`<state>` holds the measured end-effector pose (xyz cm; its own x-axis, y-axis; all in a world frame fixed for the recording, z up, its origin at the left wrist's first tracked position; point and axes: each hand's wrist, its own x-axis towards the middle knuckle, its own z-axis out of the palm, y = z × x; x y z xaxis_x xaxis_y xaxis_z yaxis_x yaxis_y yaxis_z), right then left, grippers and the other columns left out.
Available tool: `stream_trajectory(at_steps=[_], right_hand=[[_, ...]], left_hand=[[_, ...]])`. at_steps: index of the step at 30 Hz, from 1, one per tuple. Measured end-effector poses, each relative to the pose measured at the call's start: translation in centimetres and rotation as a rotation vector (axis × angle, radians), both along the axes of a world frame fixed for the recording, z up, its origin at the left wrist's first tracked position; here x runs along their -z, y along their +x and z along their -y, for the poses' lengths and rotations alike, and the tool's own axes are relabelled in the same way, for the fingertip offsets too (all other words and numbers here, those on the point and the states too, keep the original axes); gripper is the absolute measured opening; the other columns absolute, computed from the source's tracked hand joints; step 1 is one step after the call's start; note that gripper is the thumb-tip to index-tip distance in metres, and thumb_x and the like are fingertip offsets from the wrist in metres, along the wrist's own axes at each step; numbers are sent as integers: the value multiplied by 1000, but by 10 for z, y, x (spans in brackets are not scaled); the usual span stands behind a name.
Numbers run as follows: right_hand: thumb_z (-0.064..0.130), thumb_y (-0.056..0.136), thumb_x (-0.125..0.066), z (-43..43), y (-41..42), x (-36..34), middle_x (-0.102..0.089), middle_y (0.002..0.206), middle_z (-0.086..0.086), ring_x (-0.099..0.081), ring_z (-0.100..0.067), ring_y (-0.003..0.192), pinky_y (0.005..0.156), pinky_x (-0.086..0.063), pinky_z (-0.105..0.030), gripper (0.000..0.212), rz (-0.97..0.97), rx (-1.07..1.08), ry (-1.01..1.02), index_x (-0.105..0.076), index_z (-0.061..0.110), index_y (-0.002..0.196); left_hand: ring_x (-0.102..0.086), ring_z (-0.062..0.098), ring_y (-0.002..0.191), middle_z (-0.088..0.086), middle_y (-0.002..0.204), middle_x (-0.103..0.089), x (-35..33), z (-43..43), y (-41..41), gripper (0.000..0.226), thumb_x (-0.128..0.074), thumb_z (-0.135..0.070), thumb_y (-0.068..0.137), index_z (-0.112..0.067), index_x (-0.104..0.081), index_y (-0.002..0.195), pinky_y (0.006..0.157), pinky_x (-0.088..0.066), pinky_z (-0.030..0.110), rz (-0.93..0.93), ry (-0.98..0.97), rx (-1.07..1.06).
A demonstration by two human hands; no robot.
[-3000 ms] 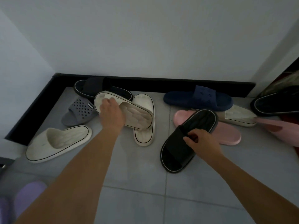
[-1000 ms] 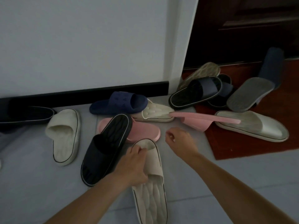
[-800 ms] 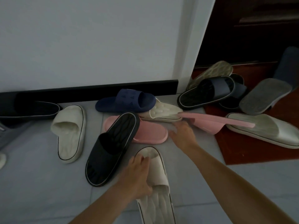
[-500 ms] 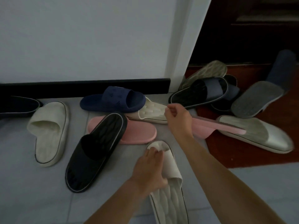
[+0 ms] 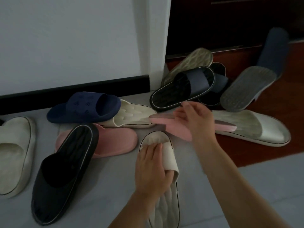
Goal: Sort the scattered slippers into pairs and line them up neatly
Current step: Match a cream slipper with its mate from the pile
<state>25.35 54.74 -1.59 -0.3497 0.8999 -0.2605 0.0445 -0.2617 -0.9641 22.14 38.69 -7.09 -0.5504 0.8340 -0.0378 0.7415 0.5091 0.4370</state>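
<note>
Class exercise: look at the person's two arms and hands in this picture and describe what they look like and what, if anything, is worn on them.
Both forearms are bare up to the frame's edge, with no sleeves in view. The left hand and the right hand wear no gloves; no watch, bracelet or ring shows. The right hand is slightly blurred, so fine detail there cannot be told.

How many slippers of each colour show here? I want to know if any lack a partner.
Cream slippers: 4
Pink slippers: 2
Navy slippers: 2
Black slippers: 3
Sole-up slippers, colour unclear: 2
Total: 13
</note>
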Motion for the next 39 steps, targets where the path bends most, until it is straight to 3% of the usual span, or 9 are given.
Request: stream_trajectory(at_steps=[4,9,13,21,26,30,33,36,39], right_hand=[[16,89,-59,-45,-1,-6,-72,79,1,-71,-10,79,73,-57,-25,7,44,96,83,-65,20,89],[29,86,-62,-105,-35,-7,-58,121,-6,-56,-18,107,83,-45,-26,37,674,-92,568,-59,15,120],[52,72,-70,-138,-48,-5,-37,141,-16,-31,-36,132,103,-35,-48,83,1121,-242,531,-36,14,137],[64,63,-67,-157,-29,-21,-55,125,-17,-47,-38,119,93,-44,-46,82,1289,-376,499,-51,13,125],[80,56,-62,-179,23,-53,-43,142,-17,-38,-42,129,106,-29,-56,105,1792,-461,329,-43,12,133],[57,76,-66,-170,-20,-42,-62,113,-18,-61,-36,100,78,-48,-37,60,1277,-355,508,-59,7,110],[25,88,-63,-155,-61,-11,-65,107,-10,-64,-22,72,53,-51,-29,34,723,-289,-63,-57,12,118],[14,87,-60,-156,-75,14,-63,79,-9,-59,-16,56,46,-49,-28,32,795,-254,-118,-55,5,118],[23,79,-67,-159,-74,23,-66,87,-12,-66,-19,64,41,-51,-26,50,927,-225,20,-51,3,122]], left_hand=[[-60,34,108,14,119,-62,23,-3,7,75,-52,-46,64,0,-58,123,99,-46,46,-23,-58,52],[-62,37,103,20,114,-64,34,-4,10,78,-52,-45,60,7,-59,118,98,-35,44,-84,-53,54],[-51,32,108,19,113,-64,33,-5,10,78,-52,-46,59,3,-51,121,98,-35,43,-109,-31,53],[-65,35,100,18,111,-65,32,-4,11,75,-53,-45,59,6,-64,113,96,-35,43,-137,-47,33],[-65,36,97,19,110,-66,35,-3,11,74,-53,-45,59,6,-64,112,96,-36,43,-158,0,25],[-65,35,99,17,111,-65,36,-5,11,72,-51,-44,62,5,-64,113,96,-35,43,-139,-13,21],[-64,33,101,15,112,-65,32,-6,12,71,-50,-46,63,3,-63,114,99,-34,43,-114,-39,25],[-63,32,105,15,114,-64,34,-5,12,72,-50,-47,66,3,-62,117,102,-32,42,-112,-57,26],[-62,32,106,15,115,-64,35,-5,12,73,-51,-47,65,2,-61,118,104,-31,41,-104,-63,20]])
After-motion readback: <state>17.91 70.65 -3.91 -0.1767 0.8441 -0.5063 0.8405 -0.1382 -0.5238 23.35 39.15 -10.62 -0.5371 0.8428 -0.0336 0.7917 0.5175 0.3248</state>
